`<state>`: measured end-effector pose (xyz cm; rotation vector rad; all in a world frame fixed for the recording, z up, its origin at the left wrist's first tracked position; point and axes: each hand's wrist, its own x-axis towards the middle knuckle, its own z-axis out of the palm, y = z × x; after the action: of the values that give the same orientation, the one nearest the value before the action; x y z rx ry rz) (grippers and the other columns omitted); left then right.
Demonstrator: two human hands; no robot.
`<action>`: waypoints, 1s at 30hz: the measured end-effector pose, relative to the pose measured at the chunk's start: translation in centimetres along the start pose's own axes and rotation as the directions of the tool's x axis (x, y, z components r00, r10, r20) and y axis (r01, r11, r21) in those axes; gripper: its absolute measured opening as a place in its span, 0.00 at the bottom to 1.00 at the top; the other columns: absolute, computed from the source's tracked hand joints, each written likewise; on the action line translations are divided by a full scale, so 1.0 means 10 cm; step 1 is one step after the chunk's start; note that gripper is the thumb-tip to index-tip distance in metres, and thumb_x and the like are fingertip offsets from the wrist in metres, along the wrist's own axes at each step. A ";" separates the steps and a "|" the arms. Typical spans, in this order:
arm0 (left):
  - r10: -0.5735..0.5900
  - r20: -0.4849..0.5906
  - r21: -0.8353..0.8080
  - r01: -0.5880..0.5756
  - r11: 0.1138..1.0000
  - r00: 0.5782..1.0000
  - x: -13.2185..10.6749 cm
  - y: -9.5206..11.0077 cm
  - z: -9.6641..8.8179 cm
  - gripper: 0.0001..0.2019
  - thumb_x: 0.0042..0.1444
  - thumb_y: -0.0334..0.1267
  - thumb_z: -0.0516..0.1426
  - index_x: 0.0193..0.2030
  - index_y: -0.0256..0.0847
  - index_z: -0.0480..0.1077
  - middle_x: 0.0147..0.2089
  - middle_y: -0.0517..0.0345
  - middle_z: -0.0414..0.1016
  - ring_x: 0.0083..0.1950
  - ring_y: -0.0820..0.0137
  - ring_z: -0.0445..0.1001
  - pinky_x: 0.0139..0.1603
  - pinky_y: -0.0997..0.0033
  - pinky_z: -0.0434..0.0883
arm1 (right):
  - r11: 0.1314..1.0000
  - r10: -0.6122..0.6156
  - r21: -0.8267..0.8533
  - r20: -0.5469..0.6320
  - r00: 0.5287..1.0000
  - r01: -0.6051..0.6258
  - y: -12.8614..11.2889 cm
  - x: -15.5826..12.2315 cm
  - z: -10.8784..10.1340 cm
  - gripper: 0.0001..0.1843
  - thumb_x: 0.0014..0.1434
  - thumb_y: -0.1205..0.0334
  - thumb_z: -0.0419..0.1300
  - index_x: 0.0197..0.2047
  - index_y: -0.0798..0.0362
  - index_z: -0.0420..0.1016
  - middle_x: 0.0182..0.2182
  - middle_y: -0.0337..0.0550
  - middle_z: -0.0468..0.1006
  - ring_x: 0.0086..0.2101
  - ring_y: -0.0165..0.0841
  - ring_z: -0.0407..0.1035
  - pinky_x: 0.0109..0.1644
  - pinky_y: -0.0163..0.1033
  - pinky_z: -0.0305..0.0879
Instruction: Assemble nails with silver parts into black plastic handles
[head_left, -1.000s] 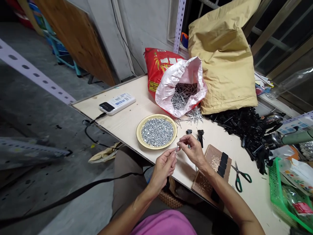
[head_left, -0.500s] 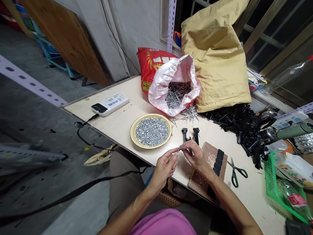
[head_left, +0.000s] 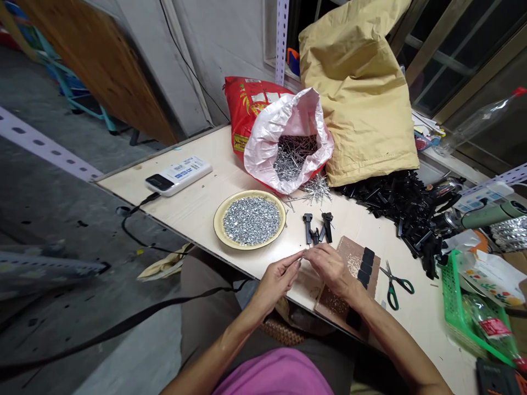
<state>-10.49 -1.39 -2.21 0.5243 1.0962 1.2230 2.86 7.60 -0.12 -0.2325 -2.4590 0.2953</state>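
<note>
My left hand (head_left: 280, 277) and my right hand (head_left: 329, 267) meet at the fingertips over the table's near edge. Both are closed in a pinch around something small that looks like thin metal; the fingers hide most of it. Left of them stands a cream plate (head_left: 219, 231) filled with small shiny metal pieces (head_left: 252, 220). Just beyond my right hand lie several black plastic parts (head_left: 308, 228), some with thin metal pins. Partly under my right forearm is a brown board (head_left: 343, 248) bearing a row of black pads (head_left: 366, 269) and pale crumbs.
A red bag (head_left: 239, 118) lies open with many long metal screws or nails (head_left: 296, 156). Behind it leans a tan sack (head_left: 366, 109), with a heap of black parts (head_left: 391, 200) spilling out. Green-handled scissors (head_left: 393, 285), a green basket (head_left: 450, 307) and a white power bank (head_left: 179, 175) are also here.
My right hand has turned slightly, its fingers curling lower over the small piece. The two hands stay together. The whole view has shifted a little.
</note>
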 end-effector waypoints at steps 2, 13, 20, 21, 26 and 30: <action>-0.009 0.014 0.007 0.009 1.000 1.000 0.00 0.01 0.01 0.37 0.44 0.56 0.60 0.57 0.32 0.67 0.17 0.73 0.45 0.18 0.82 0.41 0.18 0.77 0.40 | 0.999 0.044 0.018 -0.043 0.998 -0.043 -0.01 -0.02 -0.01 0.11 0.63 0.73 0.50 0.46 0.55 0.68 0.32 0.47 0.76 0.35 0.33 0.69 0.36 0.39 0.71; -0.177 0.157 -0.012 0.181 0.983 0.972 0.00 0.06 0.05 0.39 0.39 0.57 0.63 0.55 0.33 0.66 0.16 0.75 0.49 0.16 0.84 0.39 0.17 0.79 0.36 | 0.933 0.281 0.207 0.097 0.955 -0.296 0.06 -0.08 -0.25 0.13 0.64 0.61 0.52 0.40 0.54 0.76 0.32 0.46 0.75 0.34 0.31 0.71 0.35 0.34 0.71; -0.148 0.203 0.017 0.148 0.989 0.968 0.00 0.05 0.13 0.32 0.41 0.58 0.62 0.45 0.33 0.72 0.15 0.74 0.49 0.16 0.84 0.39 0.16 0.79 0.38 | 0.883 0.340 0.298 0.129 0.932 -0.363 0.05 -0.12 -0.31 0.11 0.63 0.62 0.53 0.37 0.55 0.76 0.31 0.45 0.77 0.32 0.30 0.72 0.35 0.35 0.70; -0.127 0.201 0.027 0.124 0.992 0.971 0.01 0.04 0.14 0.31 0.41 0.58 0.62 0.44 0.33 0.72 0.15 0.74 0.49 0.16 0.84 0.39 0.16 0.79 0.38 | 0.861 0.365 0.328 0.135 0.921 -0.389 0.04 -0.12 -0.32 0.10 0.63 0.62 0.54 0.36 0.55 0.76 0.30 0.44 0.77 0.31 0.30 0.72 0.35 0.34 0.70; -0.116 0.222 0.056 0.106 0.993 0.968 0.03 0.01 0.15 0.31 0.42 0.58 0.61 0.45 0.32 0.72 0.15 0.74 0.48 0.16 0.83 0.40 0.17 0.79 0.39 | 0.833 0.410 0.360 0.107 0.906 -0.419 0.01 -0.15 -0.33 0.09 0.62 0.61 0.56 0.33 0.54 0.76 0.27 0.42 0.77 0.29 0.29 0.72 0.34 0.33 0.69; -0.103 0.219 0.079 0.088 0.993 0.970 0.03 -0.01 0.17 0.32 0.42 0.59 0.61 0.46 0.31 0.73 0.16 0.74 0.47 0.17 0.83 0.40 0.17 0.78 0.40 | 0.899 0.341 0.268 0.066 0.938 -0.346 0.01 -0.20 -0.32 0.12 0.64 0.61 0.52 0.34 0.55 0.73 0.27 0.43 0.76 0.29 0.29 0.70 0.32 0.32 0.67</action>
<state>-8.97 -0.77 -1.69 0.6381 0.9629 1.0184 6.45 7.69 1.14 -0.5464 -2.3491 0.7890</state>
